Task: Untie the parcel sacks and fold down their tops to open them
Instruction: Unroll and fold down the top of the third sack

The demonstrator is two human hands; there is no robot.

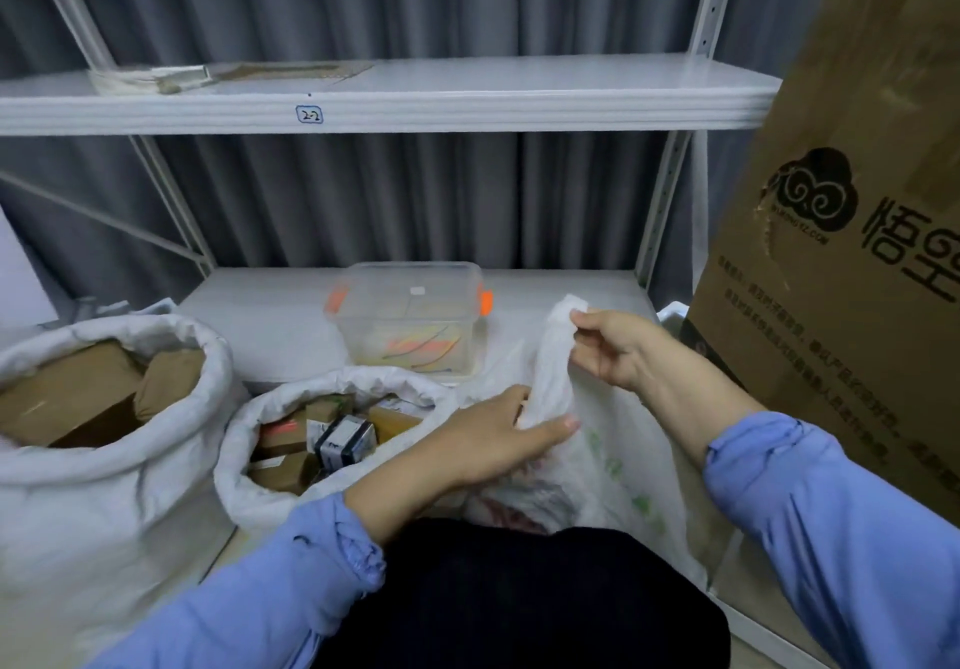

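The third parcel sack's twisted neck (553,356) stands upright (still gathered): right hand (618,351) pinches its tip, left hand (498,440) grips its base directly below.

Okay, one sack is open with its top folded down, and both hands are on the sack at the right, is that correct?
Not quite: two sacks are open, not one. The head view shows the left sack and the middle sack with tops folded down. The left hand and right hand do hold the right sack.
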